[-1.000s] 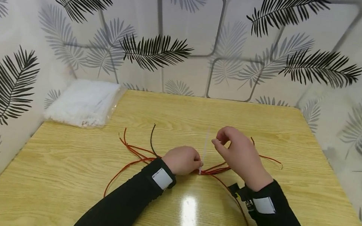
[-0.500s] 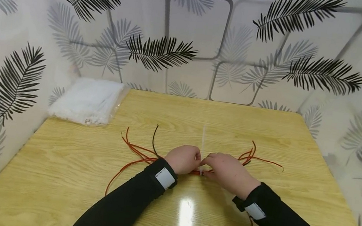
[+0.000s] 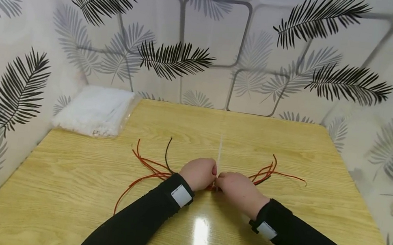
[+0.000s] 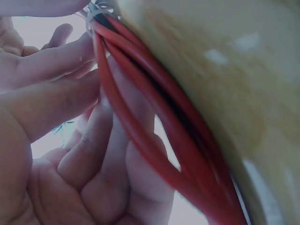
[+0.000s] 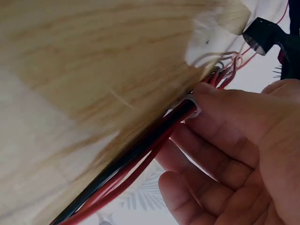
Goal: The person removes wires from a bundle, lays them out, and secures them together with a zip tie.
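Note:
A white cable tie (image 3: pixel 219 154) loops round a bundle of red and black wires (image 4: pixel 176 117) near the table's middle, its long tail pointing away from me. My left hand (image 3: pixel 198 174) pinches at the tie from the left; in the left wrist view its thumb and forefinger meet beside the loop, and the wires run past the other fingers. From the right, my right hand (image 3: pixel 241 191) holds the loop between thumb and forefinger. The right wrist view shows that thumb against the tie, its other fingers loosely curled below the wires. The exact fingertip contact is partly hidden.
A clear bag of white cable ties (image 3: pixel 92 112) lies at the table's back left. Loose wire ends fan out on both sides, one red wire curving toward the front left. Leaf-patterned cloth surrounds the wooden table (image 3: pixel 271 140).
My right hand has come down from above, right of the tie, to the loop and now grips there. The left hand has stayed nearly in place. The tie's tail still stands out.

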### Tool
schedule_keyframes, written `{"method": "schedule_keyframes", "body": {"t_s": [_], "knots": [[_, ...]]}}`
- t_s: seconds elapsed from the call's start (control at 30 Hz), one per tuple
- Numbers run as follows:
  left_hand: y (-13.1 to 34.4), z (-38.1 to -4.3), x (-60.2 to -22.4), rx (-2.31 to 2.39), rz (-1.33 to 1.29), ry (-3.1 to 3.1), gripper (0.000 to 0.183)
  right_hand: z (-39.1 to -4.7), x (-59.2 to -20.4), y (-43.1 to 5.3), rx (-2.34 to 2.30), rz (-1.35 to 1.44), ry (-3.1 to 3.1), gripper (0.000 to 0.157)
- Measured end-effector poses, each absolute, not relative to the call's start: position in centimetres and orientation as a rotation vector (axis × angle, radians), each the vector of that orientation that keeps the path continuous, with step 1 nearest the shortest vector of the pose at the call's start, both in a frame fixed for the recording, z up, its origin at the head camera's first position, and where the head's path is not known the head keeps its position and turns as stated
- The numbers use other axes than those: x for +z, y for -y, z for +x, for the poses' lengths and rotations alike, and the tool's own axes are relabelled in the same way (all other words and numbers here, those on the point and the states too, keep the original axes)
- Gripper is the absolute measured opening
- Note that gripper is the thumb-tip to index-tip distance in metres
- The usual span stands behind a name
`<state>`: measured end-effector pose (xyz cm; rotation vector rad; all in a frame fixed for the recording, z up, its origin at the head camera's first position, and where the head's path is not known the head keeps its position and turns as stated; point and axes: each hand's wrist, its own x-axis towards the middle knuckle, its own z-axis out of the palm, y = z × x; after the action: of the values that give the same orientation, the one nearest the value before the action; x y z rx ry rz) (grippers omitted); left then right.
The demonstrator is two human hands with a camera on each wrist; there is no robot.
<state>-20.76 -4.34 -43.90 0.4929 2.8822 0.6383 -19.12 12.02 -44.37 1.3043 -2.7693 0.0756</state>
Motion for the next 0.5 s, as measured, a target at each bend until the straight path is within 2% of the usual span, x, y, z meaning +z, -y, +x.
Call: {"method": "schedule_keyframes", "body": {"t_s": [0.1,0.3,0.5], "knots": [[4.7,-20.5,-43.6,0.581,0.513,-2.902,0.010,-19.5,-44.7,-11.8,0.100,1.303,2.792,0.013],[6.0,-19.2,-41.8,0.530,0.608,-2.936,0.018,-20.2,-44.7,-11.7,0.219,1.301,2.914,0.014],[7.1,-17.3,-40.4,0.509,0.678,-2.965,0.016,-21.1,-44.4,-11.7,0.422,1.177,3.104,0.012]]}}
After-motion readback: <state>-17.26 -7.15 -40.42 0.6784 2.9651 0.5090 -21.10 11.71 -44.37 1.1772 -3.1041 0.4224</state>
